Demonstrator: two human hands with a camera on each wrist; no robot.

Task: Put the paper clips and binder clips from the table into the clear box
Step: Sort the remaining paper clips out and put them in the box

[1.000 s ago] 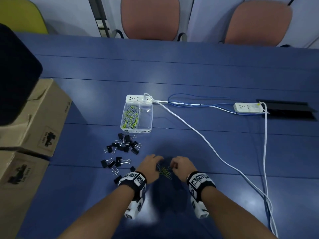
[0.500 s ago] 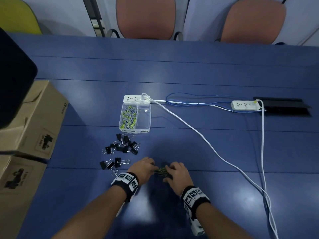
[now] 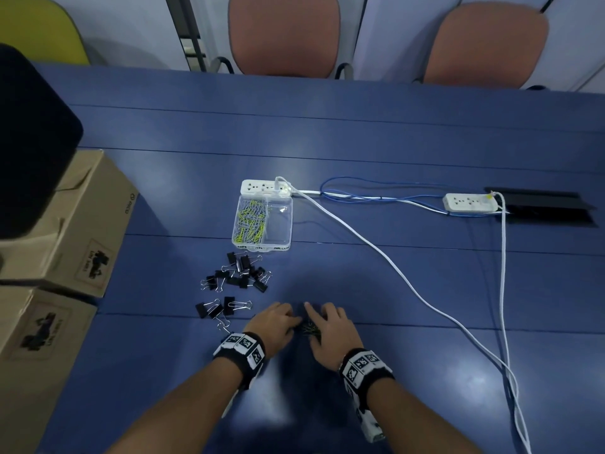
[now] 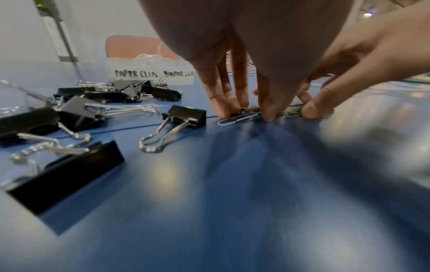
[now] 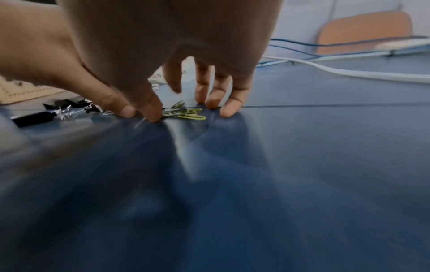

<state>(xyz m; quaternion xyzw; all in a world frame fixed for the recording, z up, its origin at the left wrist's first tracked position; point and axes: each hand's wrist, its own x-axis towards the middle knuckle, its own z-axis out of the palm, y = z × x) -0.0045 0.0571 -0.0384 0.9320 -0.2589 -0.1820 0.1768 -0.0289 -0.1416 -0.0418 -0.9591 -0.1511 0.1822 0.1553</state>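
Paper clips [image 5: 186, 113], thin yellow-green and silver wire ones, lie bunched on the blue table [image 3: 425, 290] between both hands. Left hand [image 3: 275, 326] and right hand [image 3: 330, 329] press straightened fingertips down around them, gripping nothing. Next, I judge, comes pinching the bunch and carrying it to the clear plastic box [image 3: 278, 224].

- Paper clips [image 3: 309, 329] mostly hidden beneath the left hand [image 3: 275, 326] and right hand [image 3: 330, 332].
- Second label on clear box [image 4: 151, 73], at 11 o'clock, cut off by fingers.
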